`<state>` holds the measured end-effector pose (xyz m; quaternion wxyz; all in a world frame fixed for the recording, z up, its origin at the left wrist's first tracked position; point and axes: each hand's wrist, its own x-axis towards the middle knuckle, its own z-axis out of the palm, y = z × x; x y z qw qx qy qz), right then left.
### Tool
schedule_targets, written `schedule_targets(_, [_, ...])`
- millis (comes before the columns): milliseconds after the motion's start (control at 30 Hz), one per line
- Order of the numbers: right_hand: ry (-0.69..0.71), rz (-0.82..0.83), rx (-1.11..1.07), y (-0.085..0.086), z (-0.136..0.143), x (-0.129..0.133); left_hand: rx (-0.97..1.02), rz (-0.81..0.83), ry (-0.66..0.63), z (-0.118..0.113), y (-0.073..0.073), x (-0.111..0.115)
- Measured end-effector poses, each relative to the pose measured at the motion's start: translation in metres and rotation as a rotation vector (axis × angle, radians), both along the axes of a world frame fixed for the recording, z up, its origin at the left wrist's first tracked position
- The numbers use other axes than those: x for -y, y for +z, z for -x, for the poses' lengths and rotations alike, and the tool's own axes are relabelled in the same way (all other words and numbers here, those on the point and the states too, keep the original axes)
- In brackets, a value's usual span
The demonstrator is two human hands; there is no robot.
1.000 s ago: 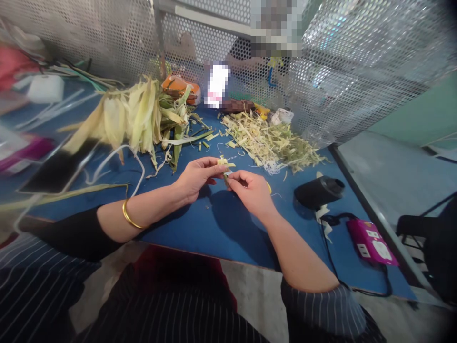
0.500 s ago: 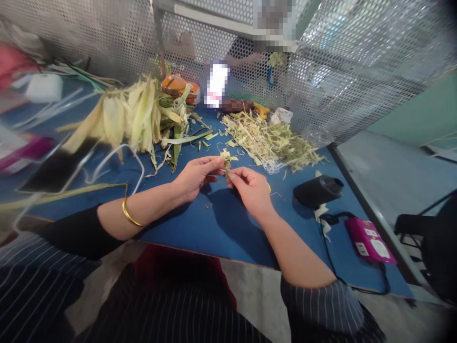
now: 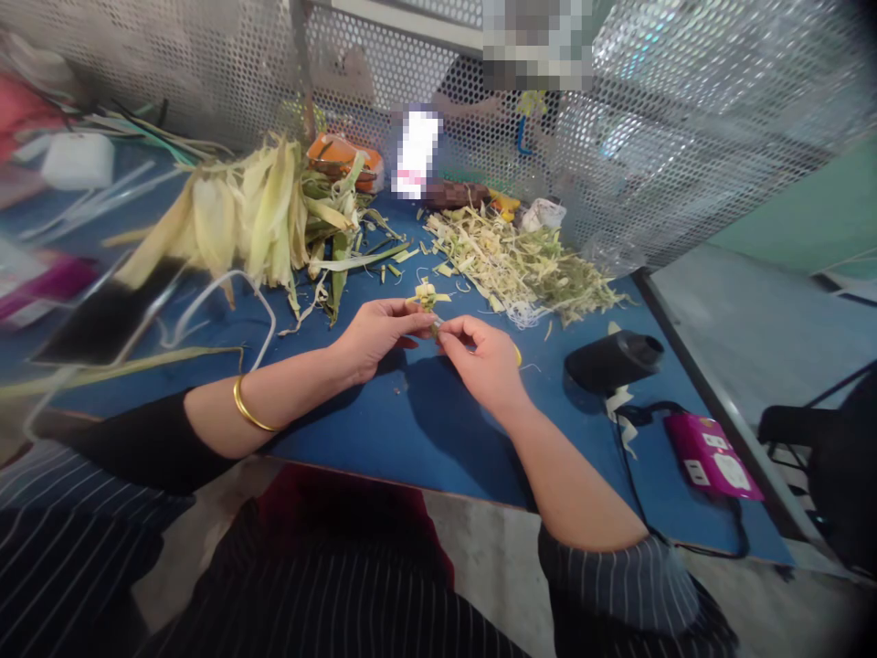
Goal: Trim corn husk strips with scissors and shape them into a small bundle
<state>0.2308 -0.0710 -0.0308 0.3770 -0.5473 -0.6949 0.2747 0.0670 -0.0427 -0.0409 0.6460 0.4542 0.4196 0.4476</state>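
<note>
Between my hands, above the middle of the blue table, is a small figure of pale and green corn husk (image 3: 426, 294) with strips sticking out at its sides. My left hand (image 3: 376, 336) pinches its lower part between thumb and fingers. Fingertips of my right hand (image 3: 485, 364) are closed on the figure's lower end, close to the left thumb. The fingers hide most of that lower part. A gold bangle (image 3: 241, 406) circles my left forearm. Behind the hands lies a heap of shredded husk (image 3: 507, 260), and dried corn husks (image 3: 264, 210) are piled to the left.
On the right are a black hair dryer (image 3: 613, 361) and a magenta power strip (image 3: 713, 457) with its cable. A phone (image 3: 417, 151) stands at the back before a perforated metal screen (image 3: 644, 137). At left lie a dark tablet-like panel (image 3: 102, 315) and a white cable (image 3: 264, 306).
The husk figure has shifted slightly left and turned, so its side strips show more clearly. My left thumb has slid down toward my right fingertips.
</note>
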Motion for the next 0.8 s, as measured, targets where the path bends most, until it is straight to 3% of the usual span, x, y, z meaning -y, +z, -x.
schedule_targets(167, [0.007, -0.104, 0.098, -0.0021, 0.0006, 0.0009, -0.059, -0.108, -0.017, -0.0001, 0.0011, 0.0022])
schedule_targets(333, [-0.002, -0.072, 0.031, 0.0032, 0.0019, 0.0017, -0.06, -0.137, -0.025, -0.0007, -0.0003, 0.001])
schedule_targets(600, [-0.078, -0.079, -0.007, 0.0069, -0.0024, 0.0006, -0.023, 0.025, -0.046, -0.0019, 0.0076, 0.0028])
schedule_targets(800, [-0.008, 0.11, -0.174, 0.005, -0.0005, -0.0009, -0.018, 0.036, -0.042, -0.0008, 0.0021, 0.0018])
